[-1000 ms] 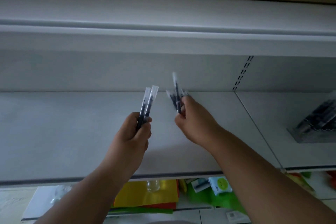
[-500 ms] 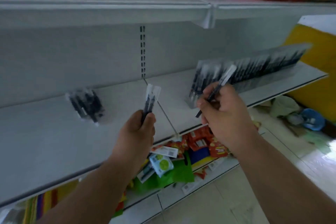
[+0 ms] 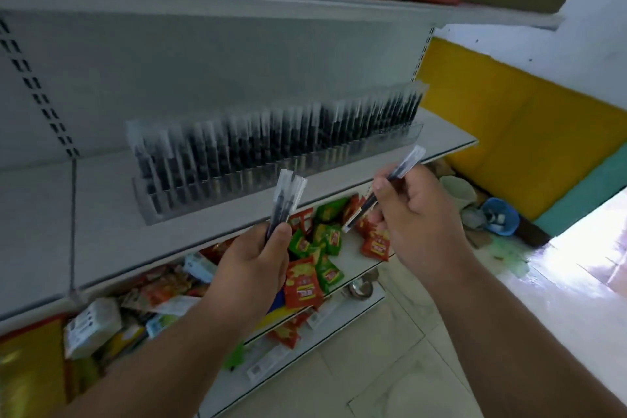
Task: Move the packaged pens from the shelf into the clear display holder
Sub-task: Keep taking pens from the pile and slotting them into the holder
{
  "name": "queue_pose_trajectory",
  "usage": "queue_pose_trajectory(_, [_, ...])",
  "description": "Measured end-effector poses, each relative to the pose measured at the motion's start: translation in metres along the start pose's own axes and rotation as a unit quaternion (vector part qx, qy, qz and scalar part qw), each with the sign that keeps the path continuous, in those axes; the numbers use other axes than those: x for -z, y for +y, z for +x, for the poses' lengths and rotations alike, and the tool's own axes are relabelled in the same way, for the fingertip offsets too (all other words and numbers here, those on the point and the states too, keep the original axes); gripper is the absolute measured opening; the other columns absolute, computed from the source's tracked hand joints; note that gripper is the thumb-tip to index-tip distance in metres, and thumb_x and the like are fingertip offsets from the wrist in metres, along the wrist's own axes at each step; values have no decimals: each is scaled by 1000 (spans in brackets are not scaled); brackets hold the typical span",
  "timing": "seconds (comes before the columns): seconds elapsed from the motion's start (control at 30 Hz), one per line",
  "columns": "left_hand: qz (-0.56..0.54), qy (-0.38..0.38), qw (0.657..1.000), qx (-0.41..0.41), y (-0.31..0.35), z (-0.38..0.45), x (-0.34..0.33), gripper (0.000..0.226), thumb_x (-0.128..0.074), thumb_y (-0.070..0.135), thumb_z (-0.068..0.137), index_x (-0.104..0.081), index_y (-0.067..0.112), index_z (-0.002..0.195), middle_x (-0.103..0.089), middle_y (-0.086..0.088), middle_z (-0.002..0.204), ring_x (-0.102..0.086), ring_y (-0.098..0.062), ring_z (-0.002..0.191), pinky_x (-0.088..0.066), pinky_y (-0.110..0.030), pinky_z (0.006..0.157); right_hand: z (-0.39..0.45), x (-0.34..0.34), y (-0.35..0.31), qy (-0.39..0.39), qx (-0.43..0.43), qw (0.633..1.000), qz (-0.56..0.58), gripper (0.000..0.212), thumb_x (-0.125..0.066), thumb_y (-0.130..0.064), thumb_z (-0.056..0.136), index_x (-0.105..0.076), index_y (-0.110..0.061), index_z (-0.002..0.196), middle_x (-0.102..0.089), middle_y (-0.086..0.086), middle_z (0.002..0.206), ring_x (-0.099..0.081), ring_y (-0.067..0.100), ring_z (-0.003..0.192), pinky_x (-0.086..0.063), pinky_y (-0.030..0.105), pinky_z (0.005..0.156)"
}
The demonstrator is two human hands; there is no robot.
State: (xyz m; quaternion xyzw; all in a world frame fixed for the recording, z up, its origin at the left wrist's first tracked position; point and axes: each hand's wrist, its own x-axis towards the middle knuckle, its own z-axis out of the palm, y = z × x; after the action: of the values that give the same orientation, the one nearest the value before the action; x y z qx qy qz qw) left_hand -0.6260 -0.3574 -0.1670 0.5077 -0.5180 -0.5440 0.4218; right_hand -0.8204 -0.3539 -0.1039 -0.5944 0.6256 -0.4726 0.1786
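While the left hand grips two packaged pens upright, the right hand pinches one pen (tilted), both just before the clear display holder on the shelf.

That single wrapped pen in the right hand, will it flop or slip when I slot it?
Packaged pen looks straight and rigid, so probably stiff. Its clear glossy sleeve may slide in the right hand. Likely light: a fingertip pinch holds it.

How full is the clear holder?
Nearly full: packaged pens stand upright along the whole clear display holder; blur hides any single free slots.
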Motion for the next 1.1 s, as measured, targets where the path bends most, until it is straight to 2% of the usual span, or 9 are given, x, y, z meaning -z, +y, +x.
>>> queue_pose_trajectory(0.1, [52, 6, 999, -7, 2, 26, -19, 43, -42, 40, 102, -42, 15, 67, -36, -1, 50, -29, -15, 43, -27, -30, 45, 33, 8, 29, 26, 5, 1000, 0, 9, -56, -23, 97, -55, -28, 90, -66, -6, 69, -67, 3, 66, -56, 33, 66])
queue_pose_trajectory(0.27, [39, -21, 999, 0, 18, 76, -50, 41, -43, 33, 103, -39, 13, 67, -33, 0, 50, -25, -11, 41, -24, -26, 41, 82, 30, 65, 76, 8, 997, 3, 16, -40, -31, 103, -49, -37, 91, -66, -5, 74, -66, 6, 70, -56, 51, 71])
queue_pose_trajectory(0.5, [-3, -14, 1000, 22, 25, 127, -105, 37, -46, 32, 101, -38, 15, 70, -29, 1, 54, -22, -12, 44, -21, -23, 39, 166, 59, 95, 64, 71, 994, -58, 8, -54, -27, 99, -58, -21, 95, -68, -11, 76, -66, 2, 72, -56, 37, 71])
queue_pose_trajectory(0.6, [-30, 23, 999, 20, 22, 150, -125, 37, -46, 32, 102, -38, 17, 69, -27, 2, 56, -21, -13, 46, -19, -25, 42, 211, 58, 111, 36, 117, 991, -47, 9, -56, -27, 98, -57, -22, 90, -66, -14, 73, -64, -1, 71, -46, 13, 60])
queue_pose_trajectory(0.67, [-50, 61, 997, 25, 20, 159, -137, 38, -45, 29, 103, -37, 16, 68, -27, 2, 56, -20, -13, 46, -21, -24, 41, 236, 57, 116, 8, 155, 987, -50, 12, -56, -26, 98, -53, -24, 86, -63, -13, 71, -61, -4, 70, -39, 7, 54])
queue_pose_trajectory(0.73, [-78, 103, 991, 37, 20, 165, -153, 38, -44, 27, 103, -36, 16, 67, -27, 3, 54, -20, -12, 46, -22, -22, 40, 260, 53, 124, -29, 194, 979, -62, 19, -56, -25, 98, -47, -25, 81, -60, -8, 69, -57, 0, 66, -38, 11, 52])
queue_pose_trajectory(0.83, [-102, 149, 982, 52, 19, 171, -175, 36, -45, 25, 103, -38, 14, 70, -29, 5, 53, -22, -11, 45, -23, -22, 41, 277, 38, 143, -98, 218, 966, -96, 25, -52, -27, 100, -43, -22, 77, -58, 2, 71, -59, 17, 68, -46, 33, 57])
queue_pose_trajectory(0.97, [-120, 178, 975, 59, 16, 176, -194, 32, -45, 26, 103, -40, 13, 74, -31, 3, 56, -24, -11, 45, -22, -24, 42, 286, 33, 146, -132, 235, 957, -111, 34, -48, -29, 101, -30, -26, 72, -38, -8, 66, -39, 5, 57, -21, 24, 48])
queue_pose_trajectory(1.1, [-124, 185, 973, 57, 21, 178, -205, 31, -44, 25, 103, -37, 12, 76, -30, 3, 55, -22, -11, 45, -22, -22, 40, 297, 31, 152, -217, 241, 926, -195, 28, -45, -33, 102, -39, -19, 78, -43, -4, 68, -40, 5, 58, -24, 25, 48])
